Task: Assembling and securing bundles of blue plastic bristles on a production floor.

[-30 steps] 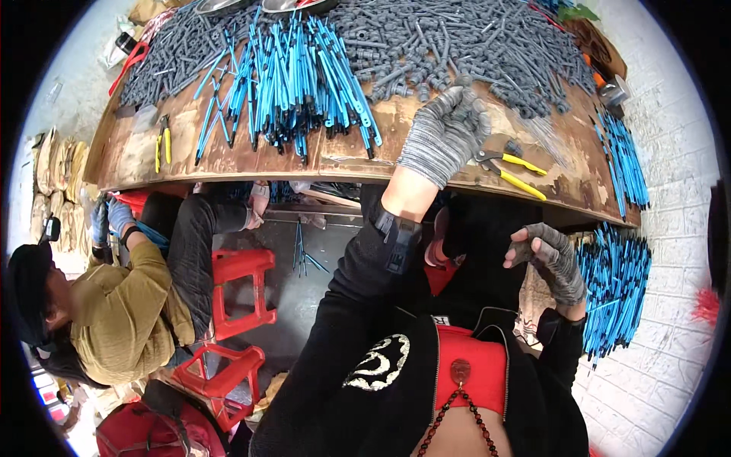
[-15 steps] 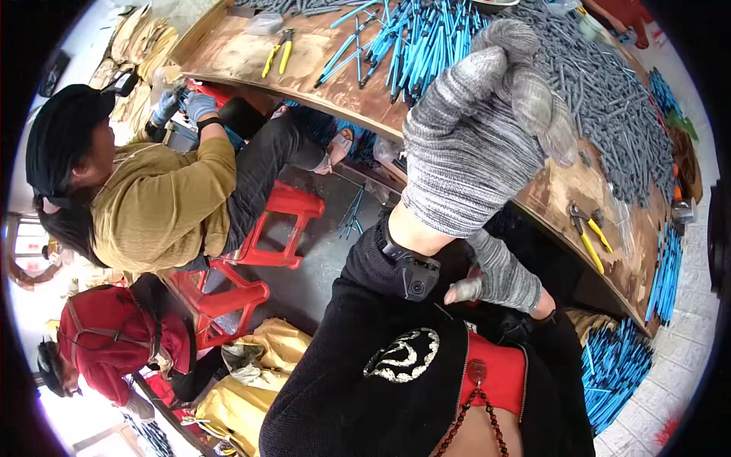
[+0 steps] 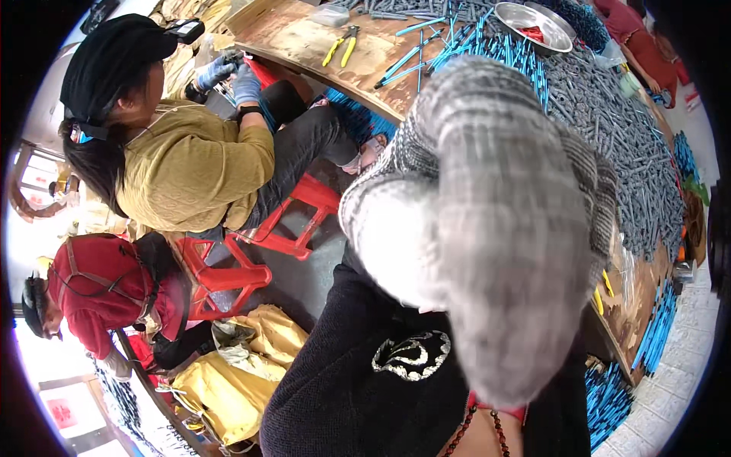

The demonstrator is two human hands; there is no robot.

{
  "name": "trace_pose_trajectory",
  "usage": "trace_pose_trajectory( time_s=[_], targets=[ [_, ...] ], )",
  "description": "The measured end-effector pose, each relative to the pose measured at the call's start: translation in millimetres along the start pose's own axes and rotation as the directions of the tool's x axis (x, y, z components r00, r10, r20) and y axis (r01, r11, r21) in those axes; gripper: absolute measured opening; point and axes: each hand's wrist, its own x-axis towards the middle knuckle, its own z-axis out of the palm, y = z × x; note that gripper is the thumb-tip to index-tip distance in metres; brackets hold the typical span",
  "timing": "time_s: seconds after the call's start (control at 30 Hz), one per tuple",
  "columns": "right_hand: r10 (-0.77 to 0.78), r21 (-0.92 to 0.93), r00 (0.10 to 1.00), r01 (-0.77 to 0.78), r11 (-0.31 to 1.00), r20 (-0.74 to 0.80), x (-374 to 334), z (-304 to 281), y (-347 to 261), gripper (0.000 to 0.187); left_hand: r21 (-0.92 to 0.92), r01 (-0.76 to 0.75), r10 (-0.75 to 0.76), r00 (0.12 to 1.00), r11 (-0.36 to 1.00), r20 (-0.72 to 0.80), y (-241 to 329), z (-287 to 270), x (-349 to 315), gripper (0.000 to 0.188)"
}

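In the head view, at least one gloved hand (image 3: 514, 206) of yours (blurred, near the lens) fills the middle; I cannot tell which, how far its fingers open, or what they hold. Behind it, one table (image 3: 301, 49) bears blue sticks (image 3: 529, 72) past counting, one heap of grey pieces (image 3: 647, 175) and two metal bowls (image 3: 513, 15); two red stools (image 3: 236, 278) stand left.

Gloved hand (image 3: 514, 213): grey and white, striped. Rods (image 3: 656, 327): bright blue. Heaped pieces (image 3: 647, 179): grey. Pliers' handles (image 3: 348, 53): yellow. Stool (image 3: 228, 279): red. Jacket (image 3: 331, 365): black, white emblem (image 3: 411, 354).
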Motion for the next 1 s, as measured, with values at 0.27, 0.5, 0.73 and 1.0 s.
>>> trace_pose_trajectory(
  time_s=[0.27,0.5,0.73,1.0],
  targets=[
    [0.334,0.277,0.926,-0.372,0.886,0.174,8.6,-28.1,-24.3,0.07,-0.095,-0.044,0.039,0.998,0.994,-0.052,-4.0,3.1,-4.7,0.027],
    [0.582,0.348,0.813,-0.554,0.756,0.032,-15.0,-28.5,-8.1,0.069,-0.057,-0.036,-0.04,0.358,0.998,-0.933,-53.1,-38.8,-5.1,0.023],
    [0.714,0.478,0.687,-0.677,0.559,0.138,-97.3,-27.9,-7.7,0.043,-0.529,-0.098,-0.496,0.244,0.843,-0.834,-120.3,-101.8,-91.2,0.025],
    [0.452,0.352,0.867,-0.365,0.862,-0.208,-97.7,-40.7,-50.9,0.024,-0.622,0.153,-0.51,0.733,0.768,-0.449,-131.1,-86.6,-49.1,0.034]
  ],
)
